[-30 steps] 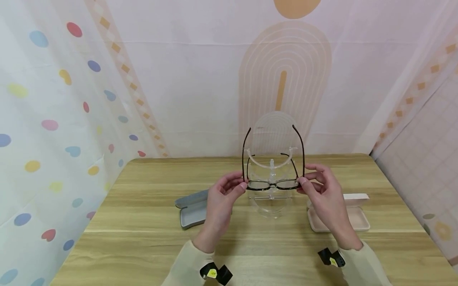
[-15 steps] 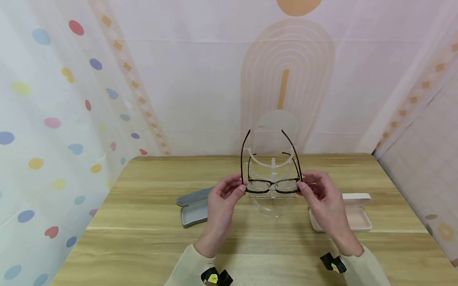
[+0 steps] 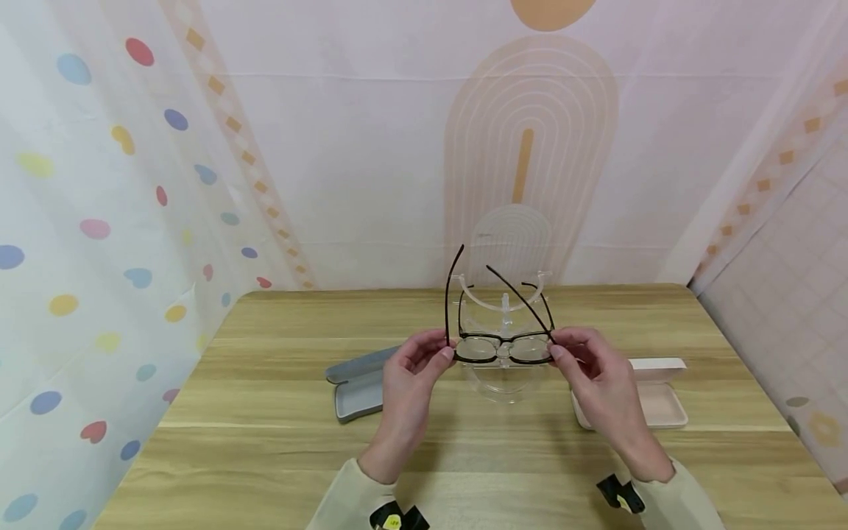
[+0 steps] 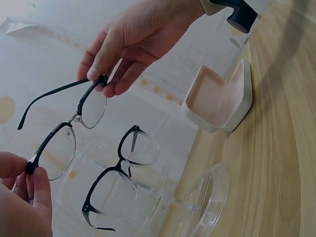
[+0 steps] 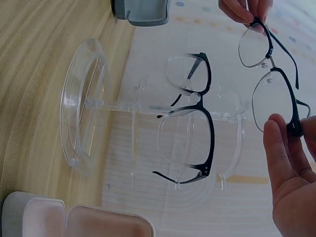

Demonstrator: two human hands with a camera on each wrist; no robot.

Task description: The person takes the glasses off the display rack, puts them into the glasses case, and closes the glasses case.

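Out in front, both hands hold a pair of dark-rimmed glasses by its outer corners. At one hinge my left hand pinches it between thumb and fingers, and my right hand pinches the opposite hinge. The left temple points away; the right temple slants inward, partly folded. Behind, a second pair of black-rimmed glasses rests on a clear display stand. In the head view the held pair overlaps this second pair.
On the wooden table, an open grey glasses case lies left of the stand, partly behind my left hand. At the right is an open pale glasses case with pink lining. A patterned curtain hangs behind the table.
The right temple of the held glasses has swung inward to the left, while the left temple stays extended. My right hand has lowered slightly; both hands keep their grip.
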